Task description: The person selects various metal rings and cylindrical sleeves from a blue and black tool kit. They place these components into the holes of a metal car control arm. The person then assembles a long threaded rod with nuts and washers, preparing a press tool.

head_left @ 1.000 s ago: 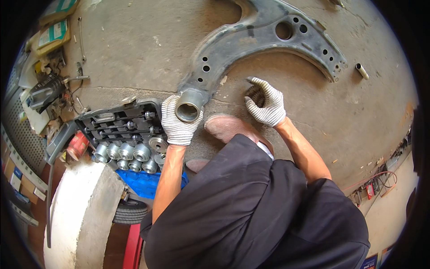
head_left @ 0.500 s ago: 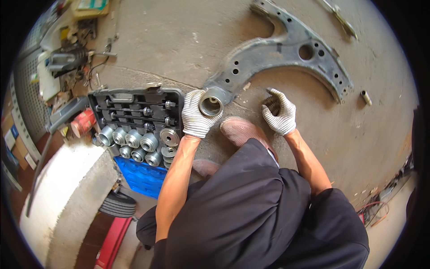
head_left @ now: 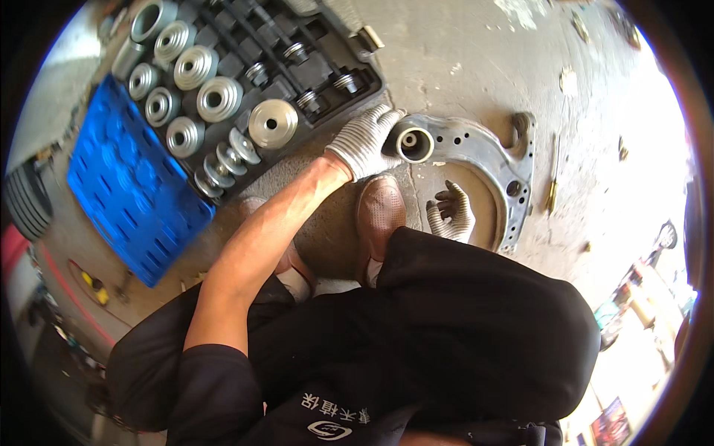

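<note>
A dark grey control arm (head_left: 476, 143) for a car lies on the concrete floor in front of me and curves off to the right. At its near-left end stands a round metal sleeve (head_left: 425, 141), its mouth facing up and a small ring visible inside. My left hand (head_left: 364, 143), in a striped glove, is wrapped round the left side of this sleeve; its fingertips are partly hidden. Over the floor inside the curve, my right hand (head_left: 452, 214) has its gloved fingers bent and apart, with dark-stained tips. Nothing shows in it, and it is apart from the control arm.
A black tool case (head_left: 327, 33) holds threaded rods and several silver press cups (head_left: 219, 99). Next to it lies a blue moulded tray (head_left: 134, 186). Beyond the control arm is a thin tool (head_left: 554, 175). My shoes (head_left: 379, 208) are close to my hands.
The view has turned and shifted, so the case now appears larger at upper left. My left hand stays at the sleeve. My right hand remains beside the control arm with bent fingers.
</note>
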A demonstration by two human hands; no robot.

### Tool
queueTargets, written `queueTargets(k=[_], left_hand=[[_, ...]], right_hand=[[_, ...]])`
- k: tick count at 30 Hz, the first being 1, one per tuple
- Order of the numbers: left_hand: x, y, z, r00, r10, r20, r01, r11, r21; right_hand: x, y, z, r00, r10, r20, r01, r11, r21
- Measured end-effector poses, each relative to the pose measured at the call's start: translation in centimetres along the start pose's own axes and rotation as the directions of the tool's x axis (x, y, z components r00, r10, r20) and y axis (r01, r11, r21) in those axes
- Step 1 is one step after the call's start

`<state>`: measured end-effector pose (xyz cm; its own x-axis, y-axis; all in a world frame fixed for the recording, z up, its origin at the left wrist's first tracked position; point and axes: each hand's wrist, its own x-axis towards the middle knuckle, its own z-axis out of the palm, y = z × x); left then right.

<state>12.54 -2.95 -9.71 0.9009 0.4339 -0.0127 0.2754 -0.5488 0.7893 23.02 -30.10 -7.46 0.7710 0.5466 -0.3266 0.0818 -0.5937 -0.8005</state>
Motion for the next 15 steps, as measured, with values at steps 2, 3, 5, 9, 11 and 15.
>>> queueTargets(k=[2,3,5,9,11,15], left_hand=[[-1.9,-0.9,1.5,0.982,0.007,-0.191,-0.011,1.000,-0.019],[-2.3,-0.7,1.4,0.981,-0.074,-0.179,0.046,0.987,-0.154],[-3.4,-0.8,2.0,0.964,-0.066,-0.258,0.016,0.981,-0.193],[-5.4,-1.3,2.5,0.942,-0.042,-0.333,-0.030,0.977,-0.209],[-6.1,-1.5,2.6,0.932,-0.064,-0.358,-0.039,0.962,-0.271],[-7.4,-1.7,0.9,0.945,0.000,-0.327,-0.065,0.980,-0.188]], right_hand=[[0.9,-3.2,-0.5,0.989,-0.150,0.015,0.150,0.981,-0.124],[1.7,-4.9,-0.7,0.972,-0.231,0.035,0.234,0.957,-0.173],[3.6,-7.4,-1.5,0.922,-0.376,0.093,0.387,0.879,-0.280],[6.2,-12.8,0.2,0.840,-0.498,0.216,0.540,0.725,-0.426],[7.4,-13.6,1.1,0.781,-0.519,0.349,0.620,0.571,-0.538],[8.2,-15.1,3.7,0.839,-0.309,0.448,0.544,0.452,-0.707]])
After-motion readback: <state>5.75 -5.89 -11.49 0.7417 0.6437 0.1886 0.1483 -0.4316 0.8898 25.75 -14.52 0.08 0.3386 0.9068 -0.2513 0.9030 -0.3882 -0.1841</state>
